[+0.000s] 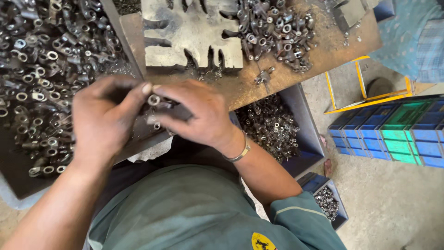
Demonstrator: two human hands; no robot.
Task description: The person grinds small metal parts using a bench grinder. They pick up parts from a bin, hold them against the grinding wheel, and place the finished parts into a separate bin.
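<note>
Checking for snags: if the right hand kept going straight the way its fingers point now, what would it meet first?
The right hand points toward the left hand; first it would meet that thumb, right by the small metal ring pinched between them.

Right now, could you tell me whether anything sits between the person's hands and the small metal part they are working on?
Nothing visible does. The left hand and right hand both already pinch the small ring-ended metal part between their fingertips, above the edge of the tray of similar parts. Its lower portion is hidden behind the fingers.
</note>
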